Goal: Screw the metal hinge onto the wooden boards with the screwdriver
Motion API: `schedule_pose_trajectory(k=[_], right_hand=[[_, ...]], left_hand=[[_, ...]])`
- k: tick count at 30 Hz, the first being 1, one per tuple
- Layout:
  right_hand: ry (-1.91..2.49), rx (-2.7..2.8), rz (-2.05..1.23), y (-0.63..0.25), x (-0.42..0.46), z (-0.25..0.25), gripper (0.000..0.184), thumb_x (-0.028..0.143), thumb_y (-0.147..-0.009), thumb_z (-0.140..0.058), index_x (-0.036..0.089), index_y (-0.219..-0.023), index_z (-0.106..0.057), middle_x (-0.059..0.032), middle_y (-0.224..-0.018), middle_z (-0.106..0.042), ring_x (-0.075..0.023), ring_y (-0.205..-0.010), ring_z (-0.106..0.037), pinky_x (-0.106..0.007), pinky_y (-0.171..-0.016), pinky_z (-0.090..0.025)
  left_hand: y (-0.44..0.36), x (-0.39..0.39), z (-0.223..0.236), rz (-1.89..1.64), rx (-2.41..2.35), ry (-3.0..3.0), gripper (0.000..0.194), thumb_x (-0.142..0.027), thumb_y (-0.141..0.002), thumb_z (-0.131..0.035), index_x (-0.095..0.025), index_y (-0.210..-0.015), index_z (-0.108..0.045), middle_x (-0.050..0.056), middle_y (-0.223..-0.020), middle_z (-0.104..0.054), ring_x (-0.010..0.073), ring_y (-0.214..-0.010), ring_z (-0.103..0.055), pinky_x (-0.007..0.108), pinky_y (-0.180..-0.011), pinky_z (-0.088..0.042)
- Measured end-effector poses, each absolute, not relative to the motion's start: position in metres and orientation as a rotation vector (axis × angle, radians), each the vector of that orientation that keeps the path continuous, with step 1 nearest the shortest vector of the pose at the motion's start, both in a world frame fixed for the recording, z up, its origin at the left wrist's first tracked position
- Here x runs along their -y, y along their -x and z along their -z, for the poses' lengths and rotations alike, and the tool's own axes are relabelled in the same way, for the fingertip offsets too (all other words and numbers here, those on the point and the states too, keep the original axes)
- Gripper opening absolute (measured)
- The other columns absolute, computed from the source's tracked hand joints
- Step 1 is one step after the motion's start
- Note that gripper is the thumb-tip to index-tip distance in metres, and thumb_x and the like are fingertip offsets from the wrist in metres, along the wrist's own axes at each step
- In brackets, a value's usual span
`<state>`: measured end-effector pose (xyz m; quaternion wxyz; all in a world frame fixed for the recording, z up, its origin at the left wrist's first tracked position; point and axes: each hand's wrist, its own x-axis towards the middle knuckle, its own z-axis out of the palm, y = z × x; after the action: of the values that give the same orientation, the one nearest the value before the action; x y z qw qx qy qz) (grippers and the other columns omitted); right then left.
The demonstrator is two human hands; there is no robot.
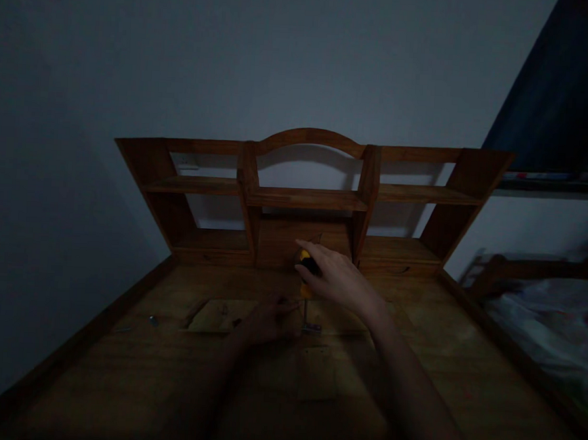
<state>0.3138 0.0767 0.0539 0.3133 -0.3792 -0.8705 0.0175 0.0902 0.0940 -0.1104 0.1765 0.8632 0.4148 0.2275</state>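
Observation:
My right hand [333, 274] is wrapped round the yellow and black handle of a screwdriver [304, 289], held upright with its shaft pointing down. At the shaft's lower end is a small metal plate [312, 327], lying at a long light wooden board [215, 314]. Left of the shaft, my left hand [269, 320] bears on the board with bent fingers, its fingertips close to the metal plate. Dim light hides part of these fingers. Nearer to me lies a smaller square piece of wood [318, 375].
A wooden shelf unit [307, 198] with several compartments stands along the back of the desk [133, 369]. On the left of the desk are a small metal piece [153, 320] and a thin rod-like piece [122, 329]. A bed [550, 312] is at the right.

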Motion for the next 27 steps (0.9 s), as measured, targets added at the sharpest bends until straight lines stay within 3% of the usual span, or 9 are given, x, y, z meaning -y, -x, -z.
schedule_pose_trajectory(k=[4,11,16,18,22,27], right_hand=[[1.118,2.294,-0.012,-0.3130,-0.0769,-0.0539,0.040,0.049,-0.097,-0.043,0.022,-0.126,-0.051,-0.0075,-0.107,-0.067,-0.0246,-0.095,-0.064,-0.038,-0.082,-0.049],[1.030,2.320,-0.008,-0.3152,-0.0749,-0.0579,0.041,0.029,-0.096,-0.041,0.020,-0.137,-0.042,-0.0090,-0.125,-0.059,-0.0226,-0.110,-0.059,-0.037,-0.091,-0.046],[1.122,2.306,0.045,-0.3143,-0.0756,-0.0566,0.033,0.044,-0.099,-0.040,0.020,-0.117,-0.054,-0.0077,-0.105,-0.066,-0.0226,-0.092,-0.063,-0.037,-0.080,-0.048],[1.133,2.301,0.040,-0.3150,-0.0750,-0.0578,0.036,0.046,-0.099,-0.039,0.021,-0.122,-0.052,-0.0084,-0.108,-0.065,-0.0237,-0.095,-0.063,-0.038,-0.082,-0.047],[1.039,2.332,-0.024,-0.3170,-0.0740,-0.0604,0.043,0.031,-0.098,-0.040,0.020,-0.139,-0.041,-0.0098,-0.127,-0.058,-0.0235,-0.111,-0.058,-0.038,-0.093,-0.045],[1.066,2.292,-0.002,-0.3150,-0.0750,-0.0588,0.034,0.032,-0.100,-0.038,0.019,-0.130,-0.048,-0.0088,-0.117,-0.060,-0.0216,-0.107,-0.060,-0.035,-0.091,-0.045]], left_hand=[[-0.0896,-0.0943,0.1109,-0.589,-1.211,-2.432,0.073,-0.064,-0.071,-0.071,-0.032,-0.134,-0.056,0.009,-0.130,-0.053,0.0299,-0.116,-0.051,0.046,-0.101,-0.042],[-0.0905,-0.0973,0.1121,-0.643,-1.139,-2.412,0.072,-0.063,-0.071,-0.072,-0.034,-0.135,-0.055,0.008,-0.131,-0.053,0.0294,-0.117,-0.052,0.046,-0.101,-0.042],[-0.0904,-0.0971,0.1109,-0.629,-1.158,-2.442,0.073,-0.065,-0.070,-0.072,-0.034,-0.134,-0.055,0.009,-0.128,-0.054,0.0303,-0.115,-0.053,0.048,-0.097,-0.044],[-0.0901,-0.0967,0.1110,-0.624,-1.167,-2.443,0.073,-0.064,-0.071,-0.071,-0.035,-0.135,-0.055,0.009,-0.127,-0.054,0.0303,-0.114,-0.053,0.048,-0.097,-0.044],[-0.0906,-0.0963,0.1120,-0.625,-1.180,-2.410,0.074,-0.064,-0.070,-0.072,-0.033,-0.135,-0.055,0.010,-0.127,-0.053,0.0296,-0.113,-0.053,0.047,-0.097,-0.044],[-0.0906,-0.0982,0.1149,-0.623,-1.170,-2.414,0.074,-0.062,-0.069,-0.074,-0.031,-0.134,-0.056,0.010,-0.128,-0.053,0.0297,-0.115,-0.052,0.045,-0.100,-0.042]])
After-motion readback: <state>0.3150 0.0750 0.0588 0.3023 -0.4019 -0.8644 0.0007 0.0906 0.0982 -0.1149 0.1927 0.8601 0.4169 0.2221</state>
